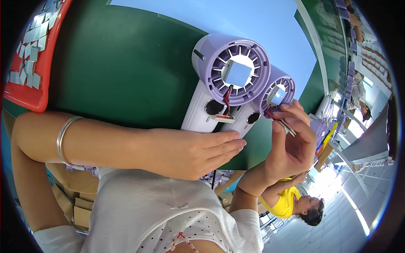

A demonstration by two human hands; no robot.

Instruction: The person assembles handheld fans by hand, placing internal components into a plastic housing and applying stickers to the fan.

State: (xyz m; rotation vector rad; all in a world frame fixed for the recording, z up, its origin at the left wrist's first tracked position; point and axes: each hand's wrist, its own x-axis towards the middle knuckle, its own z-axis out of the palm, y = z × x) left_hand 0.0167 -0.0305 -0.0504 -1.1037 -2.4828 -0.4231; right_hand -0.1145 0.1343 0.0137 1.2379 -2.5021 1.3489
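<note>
Two lilac-and-white handheld fan bodies lie side by side on the green tabletop: a nearer, larger-looking fan (pixel 261 52) and a second fan (pixel 291 86) to its right. Their round heads show inner fins and an opening in the middle. My left hand (pixel 200 152) lies across the lower handles, fingers together and curved over them; its thumb is hidden. From the first fan, red and black wires lead to a small circuit board (pixel 226 119) lying across the handles. Thumb and fingers of my right hand (pixel 293 147) pinch another small circuit board (pixel 287 127), wired to the second fan.
A red tray (pixel 42 99) of small silver plates (pixel 31 52) stands at the far left. A light blue sheet (pixel 261 21) covers the table's far side. Beyond the right edge are more lilac parts (pixel 322 126) and a person in yellow (pixel 287 200).
</note>
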